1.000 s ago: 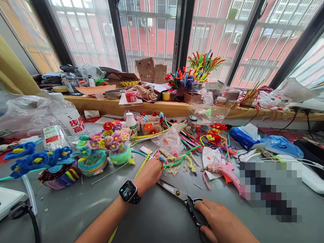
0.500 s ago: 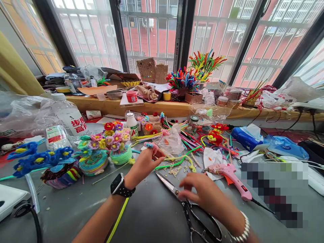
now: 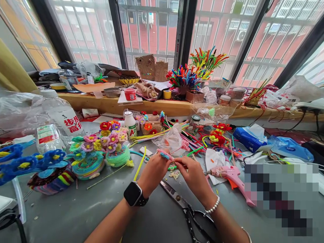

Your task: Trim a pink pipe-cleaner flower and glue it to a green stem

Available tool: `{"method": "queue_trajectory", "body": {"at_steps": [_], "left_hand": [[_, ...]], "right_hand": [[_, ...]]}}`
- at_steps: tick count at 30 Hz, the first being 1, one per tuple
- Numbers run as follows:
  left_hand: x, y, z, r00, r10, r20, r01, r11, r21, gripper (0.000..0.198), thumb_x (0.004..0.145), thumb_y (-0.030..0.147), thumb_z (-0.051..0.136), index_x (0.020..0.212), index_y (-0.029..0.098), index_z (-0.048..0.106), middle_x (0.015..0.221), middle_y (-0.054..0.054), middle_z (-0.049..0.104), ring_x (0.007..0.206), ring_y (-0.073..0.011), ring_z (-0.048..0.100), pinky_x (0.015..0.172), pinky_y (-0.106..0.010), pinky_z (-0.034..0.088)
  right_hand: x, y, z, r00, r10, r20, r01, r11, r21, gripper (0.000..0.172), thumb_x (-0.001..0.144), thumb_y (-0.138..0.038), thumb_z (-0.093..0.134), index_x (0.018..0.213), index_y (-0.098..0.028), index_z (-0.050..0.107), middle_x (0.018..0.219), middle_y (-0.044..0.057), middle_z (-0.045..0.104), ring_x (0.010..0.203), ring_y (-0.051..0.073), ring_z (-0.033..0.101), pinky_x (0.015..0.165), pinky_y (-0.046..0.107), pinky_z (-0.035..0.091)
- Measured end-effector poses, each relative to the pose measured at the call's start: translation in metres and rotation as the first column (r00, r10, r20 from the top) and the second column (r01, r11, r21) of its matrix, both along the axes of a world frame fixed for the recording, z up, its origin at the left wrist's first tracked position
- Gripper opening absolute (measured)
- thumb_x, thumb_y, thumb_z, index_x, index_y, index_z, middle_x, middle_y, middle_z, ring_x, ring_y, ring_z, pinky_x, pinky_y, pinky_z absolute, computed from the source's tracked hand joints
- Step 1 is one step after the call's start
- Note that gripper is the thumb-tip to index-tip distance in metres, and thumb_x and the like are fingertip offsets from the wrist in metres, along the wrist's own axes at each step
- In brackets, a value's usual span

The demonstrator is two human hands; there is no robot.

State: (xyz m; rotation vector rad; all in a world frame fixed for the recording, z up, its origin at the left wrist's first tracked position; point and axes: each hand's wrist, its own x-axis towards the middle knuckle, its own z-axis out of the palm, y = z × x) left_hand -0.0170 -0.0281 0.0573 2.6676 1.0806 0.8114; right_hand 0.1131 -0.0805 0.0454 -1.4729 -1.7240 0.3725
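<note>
My left hand (image 3: 157,170), with a black watch at the wrist, is closed around a fuzzy pink and blue pipe-cleaner piece (image 3: 165,155). My right hand (image 3: 194,173) meets it from the right, thumb and fingers pinched at the piece's near end; the exact contact is partly hidden by the fingers. Just beyond both hands a fuzzy pink tip (image 3: 185,145) shows. Large black-handled scissors (image 3: 178,197) lie on the table below and between my hands. Left of my left hand a yellow pipe cleaner (image 3: 140,163) rests on the grey table.
Pipe-cleaner flower pots (image 3: 117,155) stand at the left, beside a white bottle (image 3: 130,125). A pink glue gun (image 3: 231,173) lies at the right, near a blue tissue pack (image 3: 250,138). Loose pipe cleaners (image 3: 192,135) and a clear plastic bag (image 3: 172,136) lie beyond my hands.
My right hand has moved up and left from above the scissors to pinch the piece in my left hand. My left hand has turned and shifted right. The camera view has shifted slightly.
</note>
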Motion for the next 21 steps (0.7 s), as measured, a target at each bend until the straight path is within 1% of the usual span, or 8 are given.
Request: {"method": "queue_trajectory", "body": {"at_steps": [4,8,11,15,19,21], "left_hand": [[-0.003,0.0008,-0.002,0.993,0.005,0.116,0.007,0.995,-0.104,0.008,0.079,0.016,0.043,0.071,0.019,0.043,0.07,0.0,0.06,0.064,-0.0141,0.056,0.06,-0.025,0.043],[-0.0025,-0.0009,0.0002,0.983,0.028,0.183,0.002,0.987,-0.159,0.009,0.077,0.016,0.047,0.069,0.019,0.044,0.071,0.0,0.061,0.064,-0.0138,0.056,0.061,-0.025,0.042],[-0.0015,-0.0031,0.001,0.981,0.029,0.194,0.005,0.985,-0.173,0.008,0.077,0.015,0.046,0.07,0.018,0.046,0.072,0.0,0.061,0.064,-0.0138,0.056,0.06,-0.025,0.043],[0.0006,-0.0057,-0.0012,0.98,0.04,0.193,-0.009,0.987,-0.161,0.007,0.076,0.015,0.046,0.07,0.018,0.046,0.076,-0.001,0.062,0.063,-0.0138,0.056,0.058,-0.026,0.043],[0.0032,-0.0079,-0.0041,0.982,0.066,0.175,-0.039,0.987,-0.157,0.006,0.076,0.017,0.047,0.071,0.018,0.049,0.072,-0.001,0.062,0.062,-0.0142,0.055,0.057,-0.026,0.043],[0.0042,-0.0085,-0.0049,0.979,0.077,0.191,-0.045,0.985,-0.168,0.006,0.076,0.02,0.047,0.072,0.019,0.05,0.07,0.0,0.061,0.062,-0.0146,0.055,0.058,-0.027,0.044]], "right_hand": [[0.0005,0.0016,-0.0011,0.989,0.002,-0.151,-0.013,0.997,-0.07,0.018,0.08,-0.018,0.045,0.085,-0.016,0.062,0.078,0.004,0.064,0.07,0.015,0.058,0.062,0.024,0.044],[0.0033,0.0032,-0.0036,0.957,-0.012,-0.291,-0.029,0.99,-0.138,0.019,0.08,-0.024,0.047,0.081,-0.013,0.062,0.069,0.004,0.063,0.06,0.015,0.058,0.055,0.023,0.045],[0.0054,0.0032,-0.004,0.947,-0.03,-0.319,-0.023,0.987,-0.16,0.019,0.078,-0.025,0.048,0.08,-0.013,0.063,0.068,0.004,0.063,0.058,0.014,0.057,0.054,0.023,0.045],[0.0062,0.0031,-0.0041,0.94,-0.063,-0.336,-0.003,0.981,-0.192,0.02,0.077,-0.027,0.049,0.079,-0.013,0.063,0.062,0.003,0.061,0.051,0.013,0.056,0.049,0.022,0.044],[0.006,0.0021,-0.0038,0.937,-0.081,-0.339,0.013,0.98,-0.198,0.019,0.076,-0.027,0.05,0.078,-0.013,0.063,0.061,0.003,0.061,0.05,0.013,0.056,0.048,0.022,0.044],[0.0062,0.0011,-0.0031,0.934,-0.092,-0.345,0.03,0.983,-0.182,0.019,0.076,-0.027,0.051,0.077,-0.013,0.063,0.063,0.003,0.062,0.051,0.013,0.057,0.048,0.022,0.045]]}}
